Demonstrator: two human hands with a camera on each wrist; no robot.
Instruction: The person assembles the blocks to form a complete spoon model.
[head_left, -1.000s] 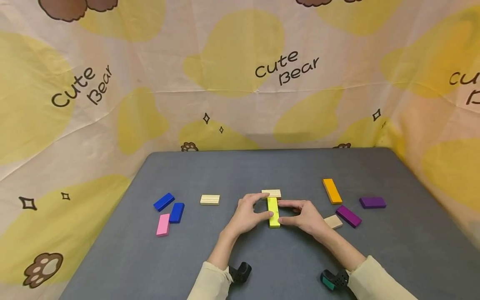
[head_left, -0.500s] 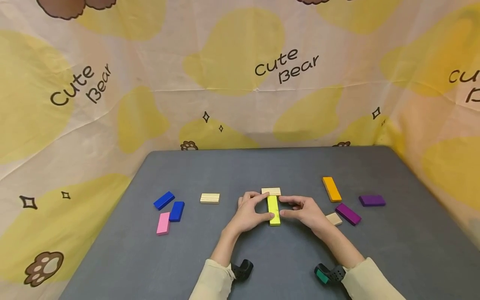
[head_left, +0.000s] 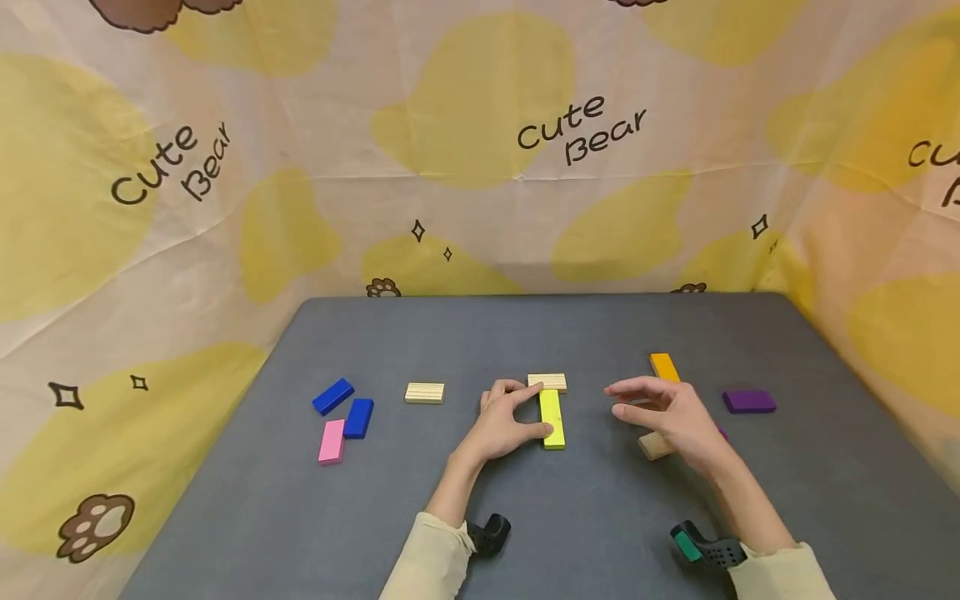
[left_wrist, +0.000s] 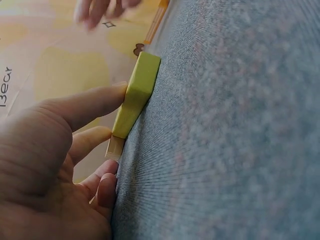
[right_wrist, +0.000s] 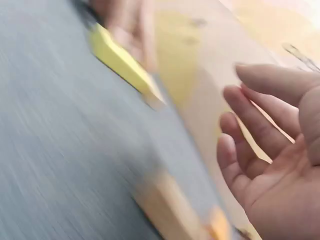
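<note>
A yellow wooden block [head_left: 552,412] lies lengthwise on the grey table. A pale ridged wooden block [head_left: 551,382] lies crosswise at its far end. My left hand [head_left: 501,427] rests beside them, its thumb touching the left side of the yellow block and its index fingertip at the joint between the two. In the left wrist view, the thumb and index finger are fairly straight against the yellow block [left_wrist: 137,92]. My right hand [head_left: 678,417] holds nothing, fingers loosely bent, above a plain wooden block [head_left: 655,446]. The right wrist view is blurred.
On the left lie two blue blocks [head_left: 358,418] and a pink block [head_left: 332,442]. Another ridged wooden block [head_left: 424,393] lies left of centre. An orange block [head_left: 663,367] is partly behind my right hand, with a purple block [head_left: 749,402] further right.
My right hand has left the yellow block and moved right, now partly covering the orange block and one purple block. My left hand stays at the yellow block.
</note>
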